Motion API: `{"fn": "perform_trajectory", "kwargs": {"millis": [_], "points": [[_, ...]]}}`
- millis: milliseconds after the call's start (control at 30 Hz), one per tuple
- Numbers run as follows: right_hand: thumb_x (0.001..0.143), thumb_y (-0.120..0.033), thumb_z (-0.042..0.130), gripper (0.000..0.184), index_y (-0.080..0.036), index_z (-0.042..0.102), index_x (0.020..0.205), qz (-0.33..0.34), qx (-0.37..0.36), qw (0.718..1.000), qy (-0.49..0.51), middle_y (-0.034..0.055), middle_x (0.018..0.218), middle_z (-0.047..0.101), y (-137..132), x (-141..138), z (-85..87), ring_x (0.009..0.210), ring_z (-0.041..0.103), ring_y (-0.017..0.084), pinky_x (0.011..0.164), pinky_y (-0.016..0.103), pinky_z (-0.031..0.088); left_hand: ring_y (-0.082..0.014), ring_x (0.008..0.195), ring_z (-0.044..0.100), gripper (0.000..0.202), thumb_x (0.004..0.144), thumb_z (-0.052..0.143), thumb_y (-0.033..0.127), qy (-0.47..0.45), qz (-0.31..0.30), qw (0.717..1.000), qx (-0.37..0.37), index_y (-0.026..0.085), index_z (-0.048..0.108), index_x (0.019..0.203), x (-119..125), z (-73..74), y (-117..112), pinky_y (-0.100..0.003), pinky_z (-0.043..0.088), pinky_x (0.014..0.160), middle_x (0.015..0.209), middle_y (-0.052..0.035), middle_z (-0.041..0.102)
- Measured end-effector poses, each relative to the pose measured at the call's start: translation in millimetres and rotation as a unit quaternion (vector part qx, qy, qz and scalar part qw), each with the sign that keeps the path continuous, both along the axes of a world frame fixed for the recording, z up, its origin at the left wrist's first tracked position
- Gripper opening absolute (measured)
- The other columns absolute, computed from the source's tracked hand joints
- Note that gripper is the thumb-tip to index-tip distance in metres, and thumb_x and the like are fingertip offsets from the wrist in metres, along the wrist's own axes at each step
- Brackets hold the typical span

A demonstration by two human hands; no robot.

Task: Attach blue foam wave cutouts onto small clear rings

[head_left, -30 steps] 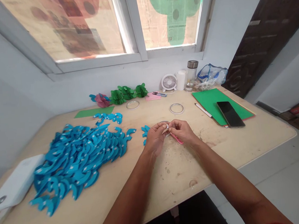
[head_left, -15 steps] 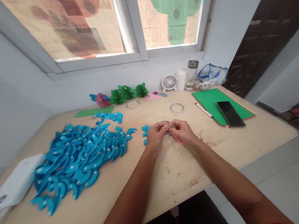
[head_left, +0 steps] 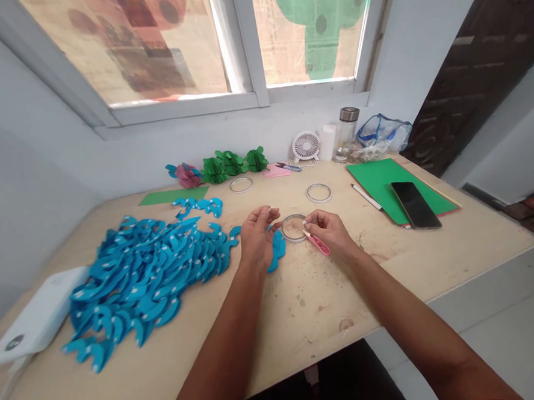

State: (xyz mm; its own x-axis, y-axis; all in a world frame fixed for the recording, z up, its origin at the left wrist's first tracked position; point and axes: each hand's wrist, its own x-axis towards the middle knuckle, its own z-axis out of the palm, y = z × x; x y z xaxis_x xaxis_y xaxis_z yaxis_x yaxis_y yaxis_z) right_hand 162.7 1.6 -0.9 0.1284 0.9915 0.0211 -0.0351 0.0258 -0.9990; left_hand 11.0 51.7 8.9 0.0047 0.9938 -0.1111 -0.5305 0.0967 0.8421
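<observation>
My left hand [head_left: 255,238] is raised over the table with its fingers apart. Partly hidden behind it lie blue paper pieces [head_left: 276,249] with curved edges. My right hand [head_left: 331,232] is closed in a pinch, with a tiny white bit [head_left: 304,223] at the fingertips. A slim pink-handled tool [head_left: 318,244] is just below those fingers; whether the hand also holds it I cannot tell. Between the hands a roll of narrow tape [head_left: 295,239] lies flat. To the left spreads a big heap of blue curved paper pieces [head_left: 149,267] with small white squares.
Two more tape rolls, one left [head_left: 241,185] and one right [head_left: 319,192], lie farther back. Green paper flowers [head_left: 231,162], snips [head_left: 288,167], a fan [head_left: 306,145] and a bottle [head_left: 348,131] line the wall. A phone [head_left: 414,205] rests on green sheets [head_left: 383,178]. A white box [head_left: 43,310] is at left.
My hands have parted. The left has moved left towards the blue pieces and its fingers have spread; the right stays pinched near the same spot. The tape roll between them shows more fully.
</observation>
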Motion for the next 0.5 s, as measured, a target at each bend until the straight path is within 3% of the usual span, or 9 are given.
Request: {"fn": "perform_trajectory", "kwargs": {"millis": [133,267,367,500], "points": [[0.068,-0.031,0.064,0.017,-0.017,0.058,0.075,-0.029,0.009,1.000,0.002,-0.0038,0.059,0.051,1.9,2.7,-2.3,0.048,0.042,0.008,0.046,0.021,0.031,-0.0150,0.071,0.062,0.024,0.060,0.070,0.032,0.062,0.065,0.996,0.017,0.019,0.061,0.078,-17.1,4.0,6.5,-0.026,0.047,0.063,0.074,-0.0018,0.067],[0.068,-0.031,0.063,0.017,-0.017,0.059,0.078,-0.052,0.018,0.998,-0.004,-0.0034,0.060,0.052,3.8,4.6,-5.7,0.051,0.044,0.009,0.048,0.022,0.034,-0.0154,0.071,0.062,0.023,0.058,0.070,0.023,0.239,0.105,0.963,0.067,0.017,0.062,0.079,-37.0,-3.9,9.5,-0.024,0.046,0.060,0.075,-0.0025,0.065],[0.069,-0.030,0.061,0.017,-0.017,0.059,0.079,-0.051,0.020,0.998,-0.013,-0.0038,0.060,0.051,4.1,4.1,-7.3,0.052,0.044,0.009,0.050,0.022,0.034,-0.0166,0.073,0.062,0.024,0.061,0.066,0.023,0.351,0.093,0.929,0.076,0.017,0.062,0.084,-47.2,-14.6,7.2,-0.025,0.048,0.061,0.077,-0.0026,0.065],[0.068,-0.028,0.060,0.017,-0.017,0.060,0.081,-0.039,0.032,0.998,-0.026,-0.0036,0.062,0.051,4.6,3.4,-9.8,0.054,0.046,0.010,0.052,0.023,0.034,-0.0160,0.069,0.064,0.031,0.068,0.057,0.023,0.448,0.000,0.891,0.076,0.017,0.058,0.098,-50.8,-24.3,-4.4,-0.025,0.050,0.058,0.080,-0.0025,0.066]]}}
